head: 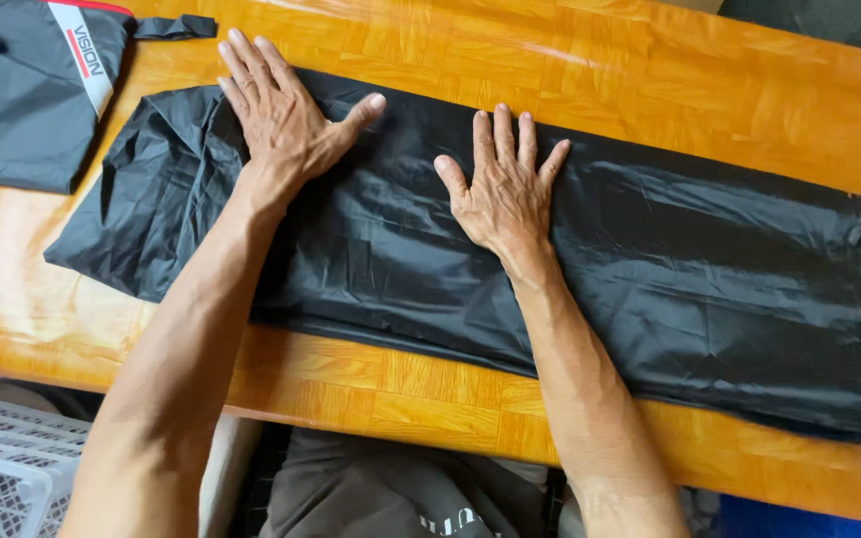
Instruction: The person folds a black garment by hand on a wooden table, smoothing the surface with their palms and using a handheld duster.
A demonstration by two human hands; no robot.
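Two bare hands lie flat on a long black garment (650,269) of shiny, thin fabric, folded into a band that runs from the left of the frame to the far right edge across an orange wooden table (590,70). At the lower left, below the table's near edge, part of a white slatted plastic crate (2,463) shows. In the upper left corner another dark garment (22,100) with a white and red stripe rests on the table, well apart from the hands. Left of centre, the left hand (281,115) presses palm down on the crumpled end of the black garment, fingers straight and close together, thumb spread. At the centre, the right hand (505,189) presses on the smoother stretch, fingers slightly fanned, gripping nothing.
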